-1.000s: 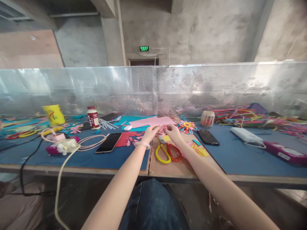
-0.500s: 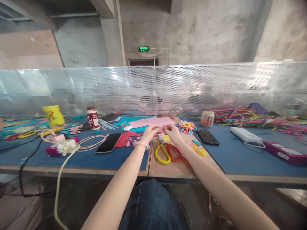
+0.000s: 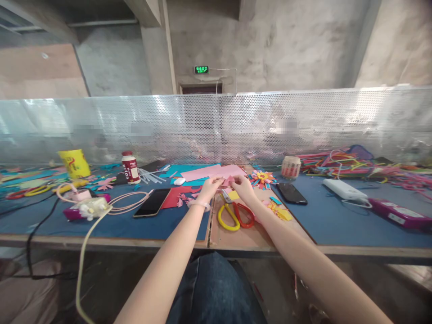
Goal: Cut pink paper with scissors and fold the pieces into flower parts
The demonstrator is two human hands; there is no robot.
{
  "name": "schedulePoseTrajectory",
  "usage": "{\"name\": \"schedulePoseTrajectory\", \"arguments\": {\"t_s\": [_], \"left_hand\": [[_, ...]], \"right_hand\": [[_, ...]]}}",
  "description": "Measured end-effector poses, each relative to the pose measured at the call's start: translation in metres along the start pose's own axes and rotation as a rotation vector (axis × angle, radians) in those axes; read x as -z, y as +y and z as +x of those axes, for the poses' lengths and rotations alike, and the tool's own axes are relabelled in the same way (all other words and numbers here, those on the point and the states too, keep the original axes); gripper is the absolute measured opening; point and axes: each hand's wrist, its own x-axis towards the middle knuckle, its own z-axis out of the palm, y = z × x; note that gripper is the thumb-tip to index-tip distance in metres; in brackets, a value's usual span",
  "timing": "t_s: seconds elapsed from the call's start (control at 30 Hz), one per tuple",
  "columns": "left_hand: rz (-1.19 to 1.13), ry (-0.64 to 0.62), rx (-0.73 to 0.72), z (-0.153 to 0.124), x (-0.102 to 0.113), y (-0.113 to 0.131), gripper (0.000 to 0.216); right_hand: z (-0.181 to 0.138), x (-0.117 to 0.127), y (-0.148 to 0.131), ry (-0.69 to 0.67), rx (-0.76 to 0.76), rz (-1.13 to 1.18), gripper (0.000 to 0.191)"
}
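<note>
My left hand (image 3: 211, 189) and my right hand (image 3: 243, 188) meet over the middle of the table, fingers pinched on a small piece of pink paper (image 3: 228, 181). Just below them lie scissors (image 3: 229, 218) with one yellow and one red handle loop, blades pointing away from me. Pink paper sheets (image 3: 202, 171) rest on blue paper behind my hands. To the right of my right hand sits a layered paper flower (image 3: 262, 178) in yellow, pink and blue. Yellow paper scraps (image 3: 281, 212) lie beside my right forearm.
A black phone (image 3: 152, 202) lies left and another phone (image 3: 292, 193) right. A coffee bottle (image 3: 131, 168), a yellow tub (image 3: 74, 164) and a glass jar (image 3: 290, 168) stand farther back. Power strips with cables (image 3: 87, 208) lie left. A perforated metal screen (image 3: 151, 119) borders the table's back.
Both hands stay in nearly the same place. The pink paper between the fingers has shifted slightly and shows a little more. The view has moved very slightly.
</note>
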Motion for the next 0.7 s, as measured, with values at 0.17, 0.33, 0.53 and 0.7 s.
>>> {"name": "schedulePoseTrajectory", "arguments": {"t_s": [0.17, 0.33, 0.53, 0.7], "left_hand": [[0.015, 0.004, -0.018, 0.0, 0.0011, 0.0001, 0.033], [0.015, -0.117, -0.014, -0.0015, 0.0007, 0.0004, 0.033], [0.054, -0.124, -0.015, -0.0012, 0.0011, 0.0008, 0.038], [0.133, -0.096, -0.075, -0.0006, 0.0013, 0.0031, 0.039]], "right_hand": [[-0.0001, 0.0004, -0.0003, 0.012, -0.015, -0.021, 0.014], [-0.0008, 0.0019, -0.0013, 0.013, -0.025, -0.03, 0.015], [0.0, 0.0005, -0.0003, -0.02, -0.034, -0.037, 0.013], [0.0008, 0.0004, 0.0025, -0.007, -0.058, -0.088, 0.011]]}}
